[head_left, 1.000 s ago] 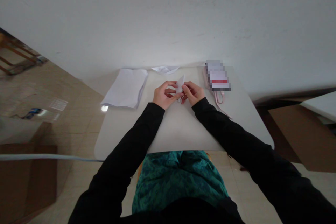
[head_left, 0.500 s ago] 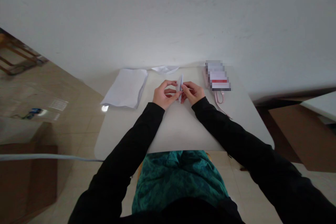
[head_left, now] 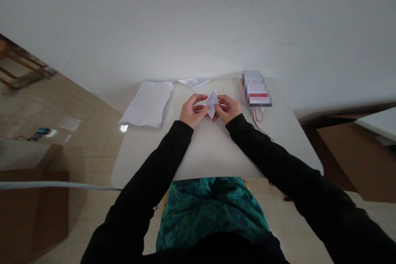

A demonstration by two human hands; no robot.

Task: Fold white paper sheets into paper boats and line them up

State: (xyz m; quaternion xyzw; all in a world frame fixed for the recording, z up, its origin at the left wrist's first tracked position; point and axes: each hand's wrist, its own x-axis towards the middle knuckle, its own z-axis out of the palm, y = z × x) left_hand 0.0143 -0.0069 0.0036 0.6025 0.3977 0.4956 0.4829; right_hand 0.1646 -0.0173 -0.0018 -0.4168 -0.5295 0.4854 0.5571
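A small piece of folded white paper [head_left: 212, 103], roughly diamond-shaped with its point up, is held between my two hands above the middle of the table [head_left: 213, 148]. My left hand [head_left: 193, 111] pinches its left edge between thumb and fingers. On the other side, my right hand [head_left: 228, 109] grips the right edge, thumb lying on the near face. Some fingertips are hidden behind the paper. A stack of white paper sheets [head_left: 148, 103] lies to the left of my left hand.
A strip of white paper [head_left: 194, 82] rests at the table's back edge by the wall [head_left: 198, 20]. Back right lies a blurred-out object [head_left: 256, 88] with a pink strap [head_left: 259, 115]. Cardboard boxes [head_left: 355, 156] stand right of the table, and another box [head_left: 34, 210] at lower left.
The folded paper has turned from nearly edge-on to showing a broad diamond face. My right thumb has shifted onto that face; both hands stay in about the same place.
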